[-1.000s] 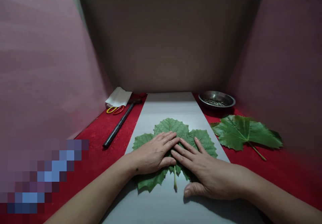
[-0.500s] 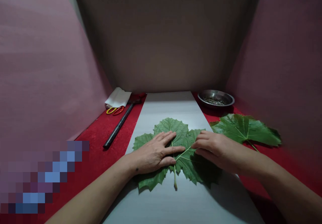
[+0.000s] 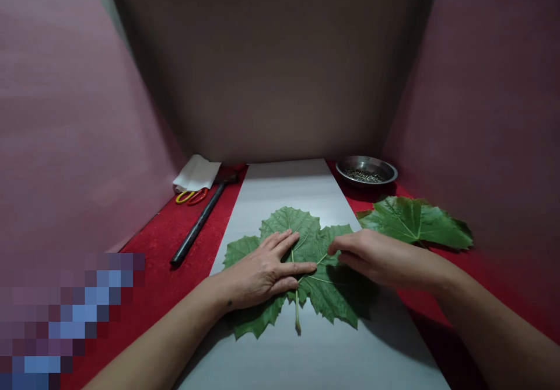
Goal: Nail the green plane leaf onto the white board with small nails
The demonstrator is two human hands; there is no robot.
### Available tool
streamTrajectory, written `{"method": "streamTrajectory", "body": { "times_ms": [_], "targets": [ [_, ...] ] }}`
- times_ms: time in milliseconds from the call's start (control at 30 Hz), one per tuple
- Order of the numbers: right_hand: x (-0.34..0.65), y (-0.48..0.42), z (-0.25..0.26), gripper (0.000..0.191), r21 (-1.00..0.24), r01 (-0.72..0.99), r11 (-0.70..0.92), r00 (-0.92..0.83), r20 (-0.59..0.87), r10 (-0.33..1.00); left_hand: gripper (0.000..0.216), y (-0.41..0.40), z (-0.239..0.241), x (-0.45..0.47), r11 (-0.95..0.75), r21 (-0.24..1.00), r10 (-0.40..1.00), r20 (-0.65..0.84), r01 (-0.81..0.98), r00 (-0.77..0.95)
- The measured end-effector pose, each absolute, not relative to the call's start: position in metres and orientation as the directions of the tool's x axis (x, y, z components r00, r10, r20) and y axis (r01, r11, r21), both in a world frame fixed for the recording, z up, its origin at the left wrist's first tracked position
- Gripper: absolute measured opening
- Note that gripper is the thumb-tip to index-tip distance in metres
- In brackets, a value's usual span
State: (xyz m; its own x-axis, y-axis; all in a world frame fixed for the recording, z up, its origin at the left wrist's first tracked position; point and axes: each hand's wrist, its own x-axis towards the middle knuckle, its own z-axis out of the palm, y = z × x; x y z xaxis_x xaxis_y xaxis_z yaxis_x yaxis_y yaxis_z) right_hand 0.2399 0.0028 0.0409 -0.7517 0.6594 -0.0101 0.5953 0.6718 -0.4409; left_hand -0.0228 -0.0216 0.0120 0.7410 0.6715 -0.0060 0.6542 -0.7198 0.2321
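A large green leaf [image 3: 336, 279] with pale veins lies spread on a white board [image 3: 289, 185], its stem pointing toward me. My left hand [image 3: 266, 270] rests flat on the leaf's middle with fingers spread, pressing it to the board. Over the leaf's right lobe is my right hand [image 3: 367, 253], fingers curled and pressed together at the outer part of a side vein. Whatever those fingertips may hold is hidden behind the hand. A second leaf [image 3: 413, 218] lies beyond my right hand, to the right of the board.
A metal bowl [image 3: 392, 175] holding several small nail-like pieces [image 3: 363, 175] stands at the back right. On the red surface [image 3: 149, 244] at left lie a hammer [image 3: 199, 225], scissors with yellow and red handles [image 3: 185, 198] and a folded white cloth or paper [image 3: 198, 172]. Pink walls flank both sides.
The whole view has shifted slightly, putting things further left. My right hand's fingers look more curled at the vein. My left hand stays on the leaf.
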Motion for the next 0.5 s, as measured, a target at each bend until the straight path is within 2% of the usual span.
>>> {"method": "streamTrajectory", "body": {
  "times_ms": [100, 233, 400, 500],
  "targets": [
    [0.239, 0.007, 0.039, 0.027, -0.420, 0.603, 0.679, -0.709, 0.109, 0.697, 0.039, -0.022, 0.012, -0.022, -0.722, 0.226, 0.671, 0.002, 0.654, 0.741],
    [0.237, 0.012, 0.030, 0.028, -0.354, 0.578, 0.736, -0.705, 0.237, 0.668, 0.039, -0.021, 0.012, -0.022, -0.725, 0.210, 0.670, -0.006, 0.656, 0.742],
    [0.245, 0.021, 0.031, 0.027, -0.337, 0.555, 0.761, -0.590, 0.486, 0.645, 0.039, -0.021, 0.011, -0.022, -0.739, 0.190, 0.659, 0.008, 0.646, 0.752],
    [0.251, 0.030, 0.030, 0.026, -0.250, 0.619, 0.744, -0.552, 0.535, 0.639, 0.039, -0.021, 0.011, -0.022, -0.740, 0.179, 0.660, 0.009, 0.648, 0.751]
  ]
}}
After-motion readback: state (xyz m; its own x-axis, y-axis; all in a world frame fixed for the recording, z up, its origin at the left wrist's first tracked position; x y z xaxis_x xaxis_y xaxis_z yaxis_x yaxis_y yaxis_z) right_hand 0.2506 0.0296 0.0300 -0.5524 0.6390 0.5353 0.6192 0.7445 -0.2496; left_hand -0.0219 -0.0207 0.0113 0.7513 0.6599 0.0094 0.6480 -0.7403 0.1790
